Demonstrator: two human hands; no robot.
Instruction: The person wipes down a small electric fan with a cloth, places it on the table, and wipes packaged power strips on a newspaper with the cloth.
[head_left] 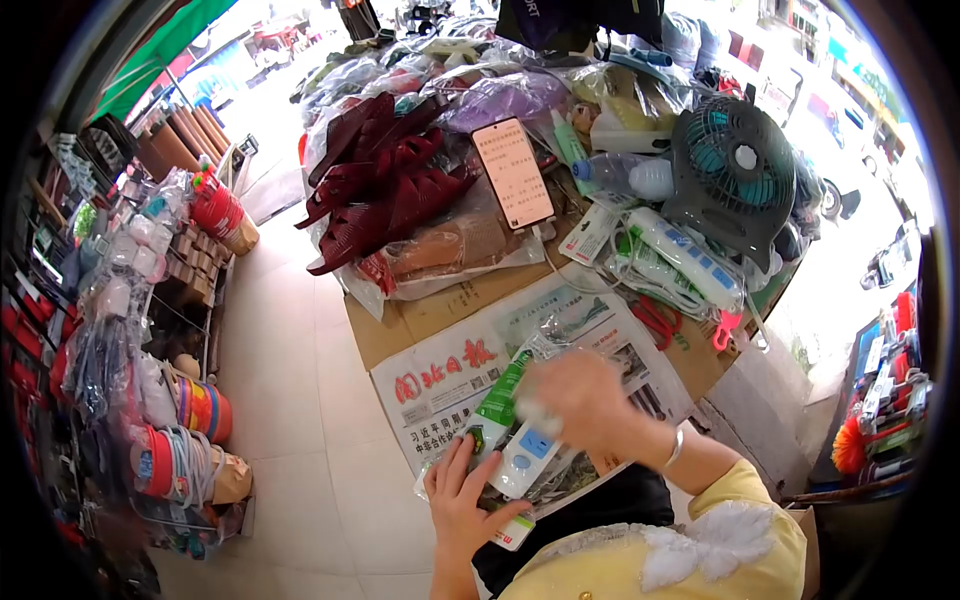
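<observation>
A white power strip (524, 461) with blue sockets lies slantwise on a spread newspaper (432, 365), beside a green-and-white package (503, 393) in clear plastic. My left hand (465, 497) rests at their near end, fingers spread, the fingertips touching the package and the strip. Below its thumb a white card with a red mark (514, 533) sticks out. My right hand (580, 397) is over the far part of the strip, blurred by motion. Its fingers look curled round something whitish that I cannot make out.
Behind the newspaper lie a lit phone (512, 173), dark red slippers (400, 190), a fan (740, 170), a plastic bottle (625, 175), another power strip (685, 258) with its cord, and red-handled scissors (657, 322). Packed goods (130, 270) stand along the left.
</observation>
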